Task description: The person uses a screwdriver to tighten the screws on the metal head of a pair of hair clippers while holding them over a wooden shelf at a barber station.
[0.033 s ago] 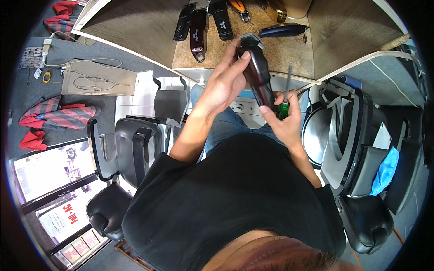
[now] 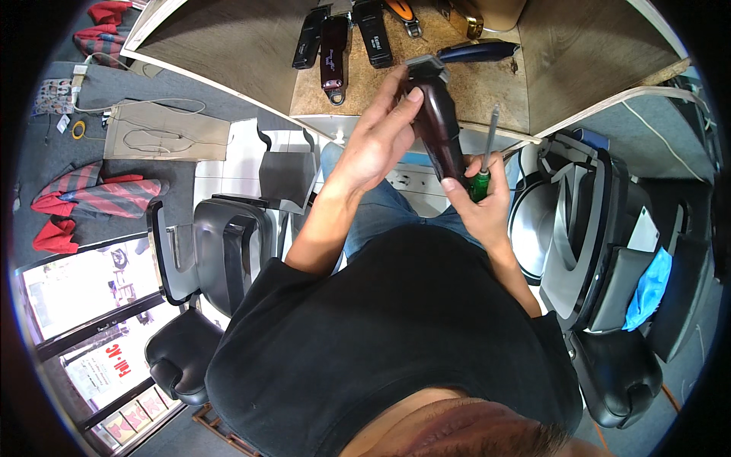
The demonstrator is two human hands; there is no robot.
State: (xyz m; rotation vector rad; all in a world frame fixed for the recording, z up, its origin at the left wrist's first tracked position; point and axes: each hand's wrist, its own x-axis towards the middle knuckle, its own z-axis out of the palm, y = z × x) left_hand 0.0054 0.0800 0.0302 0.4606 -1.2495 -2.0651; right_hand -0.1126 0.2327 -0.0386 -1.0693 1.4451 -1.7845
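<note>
A dark maroon hair clipper [image 2: 439, 126] is held up in front of my chest, its metal blade end [image 2: 426, 64] pointing away from me. My left hand [image 2: 381, 141] grips it near the blade end, thumb on top. My right hand [image 2: 487, 198] is closed around the green handle of a screwdriver [image 2: 479, 185], whose metal shaft points up and away. The right thumb also touches the lower end of the clipper. The fingers behind the clipper are partly hidden.
On the wooden shelf [image 2: 487, 91] lie a maroon clipper [image 2: 333, 57], black clippers [image 2: 371, 34], an orange-and-black trimmer [image 2: 403, 17] and a dark blue clipper [image 2: 480, 52]. Black salon chairs [image 2: 232, 244] stand left and right. A striped cloth [image 2: 99, 194] lies at the left.
The clipper has shifted slightly to the right, its blade end now nearer the dark blue clipper. The screwdriver has moved a little to the right with my right hand.
</note>
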